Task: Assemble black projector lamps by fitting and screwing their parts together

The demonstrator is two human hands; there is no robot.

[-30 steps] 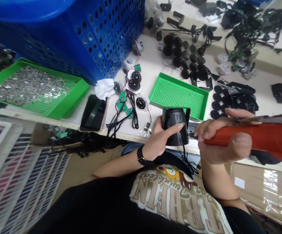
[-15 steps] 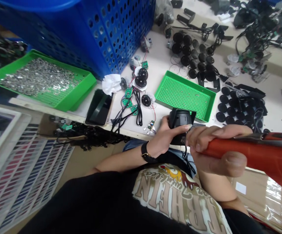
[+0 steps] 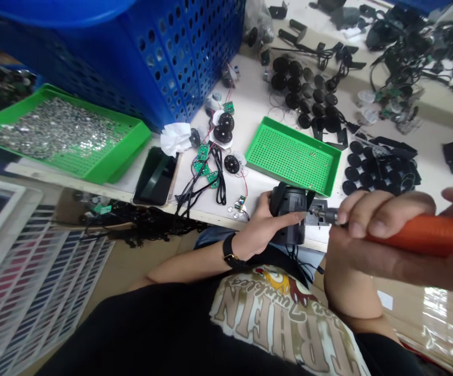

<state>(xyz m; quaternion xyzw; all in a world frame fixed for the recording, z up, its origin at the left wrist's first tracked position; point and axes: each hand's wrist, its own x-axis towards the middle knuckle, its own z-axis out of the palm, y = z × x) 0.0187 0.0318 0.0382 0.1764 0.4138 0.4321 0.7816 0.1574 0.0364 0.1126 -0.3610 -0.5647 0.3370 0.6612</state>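
My left hand (image 3: 263, 227) is closed around a black plastic housing (image 3: 292, 209), its thumb laid across the side. Black cords hang below the housing. My right hand (image 3: 379, 235) grips an orange electric screwdriver (image 3: 418, 232) that lies nearly level. The screwdriver's metal bit points left at a dark bracket (image 3: 318, 213) on the housing's right side; whether the tip touches a screw there is too small to tell. Just behind the housing stands a green perforated tray (image 3: 258, 149) with a few tiny metal parts in it.
A second green tray (image 3: 132, 151) heaped with small screws stands at left, before a blue crate (image 3: 195, 57). A phone (image 3: 156, 177), circuit boards (image 3: 203, 152) and black cables (image 3: 219, 183) lie on the table. Black discs (image 3: 295, 83) and wired parts spread at right.
The screwdriver has shifted from close against the housing to a level position at its right, and its bit now shows. The housing is turned so its bracket faces right.
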